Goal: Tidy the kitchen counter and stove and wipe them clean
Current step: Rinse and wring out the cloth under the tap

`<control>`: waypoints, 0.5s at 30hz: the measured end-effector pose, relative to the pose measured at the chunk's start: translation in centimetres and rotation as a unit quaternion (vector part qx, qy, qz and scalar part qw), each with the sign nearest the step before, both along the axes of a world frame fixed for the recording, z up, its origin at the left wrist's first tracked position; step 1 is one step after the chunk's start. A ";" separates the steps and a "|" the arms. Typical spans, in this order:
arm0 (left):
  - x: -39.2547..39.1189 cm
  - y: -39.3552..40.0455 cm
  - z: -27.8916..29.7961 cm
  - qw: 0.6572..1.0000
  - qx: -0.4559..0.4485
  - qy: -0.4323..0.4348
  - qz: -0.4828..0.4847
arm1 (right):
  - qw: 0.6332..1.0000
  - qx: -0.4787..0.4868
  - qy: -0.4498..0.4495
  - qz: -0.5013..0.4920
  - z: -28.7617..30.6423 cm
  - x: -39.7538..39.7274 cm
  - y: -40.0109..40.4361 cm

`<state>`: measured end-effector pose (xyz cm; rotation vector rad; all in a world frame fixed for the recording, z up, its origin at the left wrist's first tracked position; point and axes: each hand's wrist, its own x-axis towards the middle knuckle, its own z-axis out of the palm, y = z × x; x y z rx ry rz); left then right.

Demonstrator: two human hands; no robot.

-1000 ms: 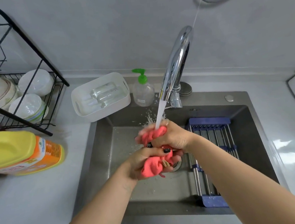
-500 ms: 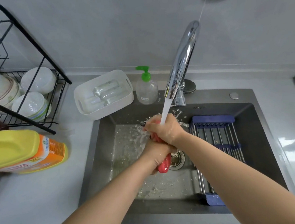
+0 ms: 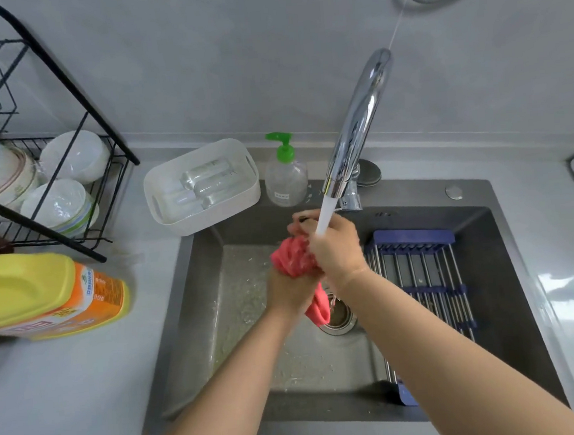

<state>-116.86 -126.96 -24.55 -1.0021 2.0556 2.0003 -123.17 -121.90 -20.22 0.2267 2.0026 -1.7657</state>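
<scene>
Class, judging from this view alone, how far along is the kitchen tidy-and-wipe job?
Done: nothing visibly. In hand: both hands, left and right, wring a pink cloth under the chrome tap's stream. Left: the yellow-orange detergent bottle lies on the grey counter, unwiped; stove unseen.

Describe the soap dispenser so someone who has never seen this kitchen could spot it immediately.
Start at the grey sink and follow its back edge to the chrome faucet. Just left of the faucet's base, on the counter, stands a clear pump bottle. Its bright green pump head sets it apart from the white bin beside it.
</scene>
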 end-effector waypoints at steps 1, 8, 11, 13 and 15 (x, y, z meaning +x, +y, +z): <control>-0.1 -0.2 -0.3 0.993 0.096 -0.001 0.065 | 0.995 -0.081 -0.044 -0.044 0.5 -0.2 0.2; -0.5 -0.6 -0.8 0.913 0.362 0.059 0.176 | 0.976 -0.152 -0.141 -0.069 0.9 -0.3 1.3; -1.2 -0.2 -0.1 0.940 0.298 -0.007 0.166 | 0.986 0.117 0.113 -0.027 0.6 -2.0 3.5; -1.5 -0.1 0.3 0.956 0.254 -0.035 0.142 | 0.951 0.234 0.198 0.046 0.2 -3.8 4.8; -1.6 -0.1 0.7 0.961 0.243 -0.020 0.134 | 0.901 0.328 0.234 0.163 -0.5 -5.3 5.9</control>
